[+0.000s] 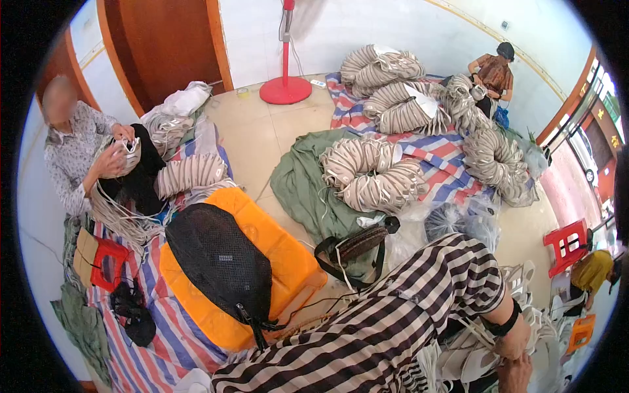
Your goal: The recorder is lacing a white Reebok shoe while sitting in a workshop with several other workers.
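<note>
My left hand (pixel 513 338), below a black wrist band, is low at the right, its fingers curled and pressed close to the other hand. At the lower edge my right hand (pixel 515 376) meets it, with fingers bent together. What lies between the fingers is too small and covered to make out. Beside and beneath both hands is a pile of pale beige shoe uppers (pixel 473 364) with white laces. My checkered sleeve (pixel 462 272) arches over toward them.
A black mesh bag (pixel 219 255) rests on an orange stool (pixel 288 252), trailing a cable. Coiled bundles of shoe uppers (pixel 373 173) lie on striped sheeting (pixel 432 190). Seated people work at left (pixel 72 144), far right (pixel 496 75) and right edge (pixel 591 272). A red stand (pixel 286 90) and red stool (pixel 566 245) are there.
</note>
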A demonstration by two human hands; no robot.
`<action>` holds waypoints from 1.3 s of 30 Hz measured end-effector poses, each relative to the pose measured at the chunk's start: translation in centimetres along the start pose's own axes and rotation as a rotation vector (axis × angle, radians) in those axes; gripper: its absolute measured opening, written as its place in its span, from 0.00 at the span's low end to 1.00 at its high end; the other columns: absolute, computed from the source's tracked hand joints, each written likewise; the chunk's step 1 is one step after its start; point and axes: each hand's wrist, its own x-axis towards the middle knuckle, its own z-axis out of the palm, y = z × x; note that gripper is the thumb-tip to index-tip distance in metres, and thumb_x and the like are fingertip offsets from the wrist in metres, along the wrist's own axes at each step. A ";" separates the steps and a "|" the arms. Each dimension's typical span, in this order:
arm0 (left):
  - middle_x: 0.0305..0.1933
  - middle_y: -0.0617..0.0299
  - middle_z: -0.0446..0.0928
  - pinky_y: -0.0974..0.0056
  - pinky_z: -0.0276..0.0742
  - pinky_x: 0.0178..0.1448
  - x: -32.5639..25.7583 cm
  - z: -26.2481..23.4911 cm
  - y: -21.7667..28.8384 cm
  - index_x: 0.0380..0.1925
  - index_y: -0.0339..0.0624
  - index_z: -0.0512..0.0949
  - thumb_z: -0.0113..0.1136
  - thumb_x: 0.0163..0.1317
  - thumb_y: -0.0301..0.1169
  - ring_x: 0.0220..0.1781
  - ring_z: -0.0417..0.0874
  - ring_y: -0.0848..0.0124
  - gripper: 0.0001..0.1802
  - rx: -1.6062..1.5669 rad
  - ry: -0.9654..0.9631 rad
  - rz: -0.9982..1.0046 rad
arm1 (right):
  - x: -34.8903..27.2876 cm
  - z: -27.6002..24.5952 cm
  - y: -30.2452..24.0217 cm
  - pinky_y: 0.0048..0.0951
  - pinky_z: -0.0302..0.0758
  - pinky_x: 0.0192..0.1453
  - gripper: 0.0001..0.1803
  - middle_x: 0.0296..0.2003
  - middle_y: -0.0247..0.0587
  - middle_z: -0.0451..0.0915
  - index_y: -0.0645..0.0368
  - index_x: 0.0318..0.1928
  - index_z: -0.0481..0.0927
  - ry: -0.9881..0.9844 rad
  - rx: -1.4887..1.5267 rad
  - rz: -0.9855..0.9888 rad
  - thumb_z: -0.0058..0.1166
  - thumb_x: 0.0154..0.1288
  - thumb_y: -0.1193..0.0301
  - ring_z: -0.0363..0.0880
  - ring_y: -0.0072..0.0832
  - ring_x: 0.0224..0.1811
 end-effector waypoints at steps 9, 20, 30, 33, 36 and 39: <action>0.41 0.56 0.86 0.52 0.78 0.48 0.5 1.8 -1.0 0.39 0.45 0.88 0.62 0.57 0.40 0.46 0.85 0.57 0.15 -0.042 -0.020 -0.061 | 1.4 0.6 0.4 0.47 0.76 0.36 0.09 0.34 0.53 0.80 0.62 0.40 0.80 -0.037 0.040 -0.048 0.60 0.58 0.75 0.78 0.52 0.35; 0.44 0.59 0.86 0.51 0.79 0.48 3.7 3.8 -1.0 0.41 0.48 0.88 0.60 0.60 0.39 0.48 0.85 0.60 0.14 0.002 0.031 -0.066 | 0.1 1.7 0.1 0.47 0.75 0.40 0.10 0.33 0.51 0.83 0.62 0.37 0.84 0.040 -0.018 0.136 0.64 0.58 0.69 0.80 0.51 0.38; 0.46 0.63 0.86 0.53 0.79 0.48 3.8 4.3 -0.8 0.44 0.49 0.87 0.59 0.62 0.37 0.49 0.85 0.62 0.14 -0.008 0.083 -0.136 | -2.1 3.4 0.9 0.53 0.73 0.47 0.14 0.42 0.52 0.82 0.59 0.43 0.83 0.016 -0.050 0.230 0.65 0.58 0.66 0.80 0.51 0.45; 0.47 0.64 0.85 0.53 0.79 0.47 4.2 4.6 -0.8 0.45 0.48 0.86 0.58 0.62 0.37 0.49 0.85 0.62 0.15 -0.004 0.106 -0.108 | -2.5 4.1 1.6 0.54 0.73 0.49 0.16 0.45 0.53 0.82 0.58 0.45 0.82 0.001 -0.059 0.263 0.65 0.58 0.65 0.80 0.51 0.48; 0.47 0.64 0.86 0.53 0.79 0.47 4.8 5.0 -0.9 0.46 0.47 0.86 0.57 0.63 0.37 0.49 0.85 0.62 0.15 -0.007 0.147 -0.099 | -3.0 5.0 2.4 0.56 0.72 0.51 0.17 0.48 0.53 0.82 0.58 0.47 0.82 -0.028 -0.072 0.302 0.65 0.58 0.64 0.79 0.51 0.50; 0.47 0.63 0.86 0.53 0.79 0.47 5.3 5.3 -1.0 0.46 0.47 0.86 0.56 0.64 0.37 0.49 0.85 0.62 0.16 -0.004 0.203 -0.091 | -3.7 5.8 3.2 0.58 0.72 0.53 0.19 0.51 0.53 0.82 0.57 0.49 0.82 -0.058 -0.093 0.334 0.65 0.58 0.63 0.79 0.50 0.52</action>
